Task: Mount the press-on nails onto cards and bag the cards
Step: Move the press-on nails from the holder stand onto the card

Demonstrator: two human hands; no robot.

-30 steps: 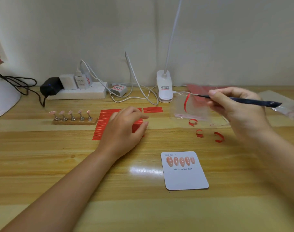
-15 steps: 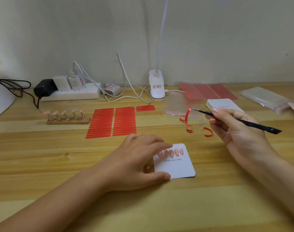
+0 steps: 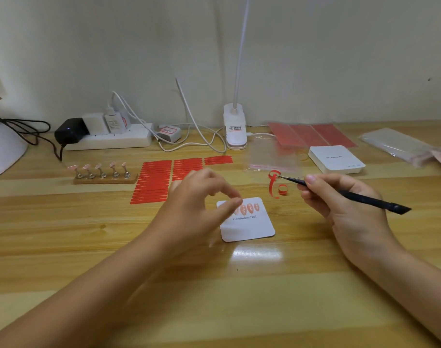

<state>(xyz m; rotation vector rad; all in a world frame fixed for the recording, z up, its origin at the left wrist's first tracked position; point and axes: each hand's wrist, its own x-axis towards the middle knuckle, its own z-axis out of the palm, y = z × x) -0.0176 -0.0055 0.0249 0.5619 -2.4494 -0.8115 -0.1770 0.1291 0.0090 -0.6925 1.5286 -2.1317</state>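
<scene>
Tabletop (image 3: 63, 247) of light wood planks is seen across the whole lower frame, against a pale wall. White power strip (image 3: 108, 140) with plugged adapters is noted at upper left; a white clip lamp (image 3: 235, 131) stands at upper centre. Sheets of red adhesive strips (image 3: 156, 182) are laid flat at centre left, and paler red sheets (image 3: 312, 134) at upper right. A stack of clear bags (image 3: 395, 144) is seen at the right edge, a single clear bag (image 3: 272, 156) just right of the lamp base, and a stack of white cards (image 3: 336, 159) beside it.

Left hand (image 3: 191, 217) is held at centre, motion-blurred, fingers loosely curved with the index tip over the upper left part of the card (image 3: 249, 227); nothing is gripped, and contact with the card cannot be told. Right hand (image 3: 345, 204) is at centre right, pinching a black tool (image 3: 365, 199) between thumb and fingers.

The card, printed "Handmade Nail", lies flat at frame centre with a row of press-on nails (image 3: 250, 209) mounted along its top. A wooden nail stand (image 3: 103, 175) carrying five pink nails sits at left. A curled red strip (image 3: 272, 183) hangs from the tool tip; a further red curl (image 3: 282, 190) lies just beside it.
</scene>
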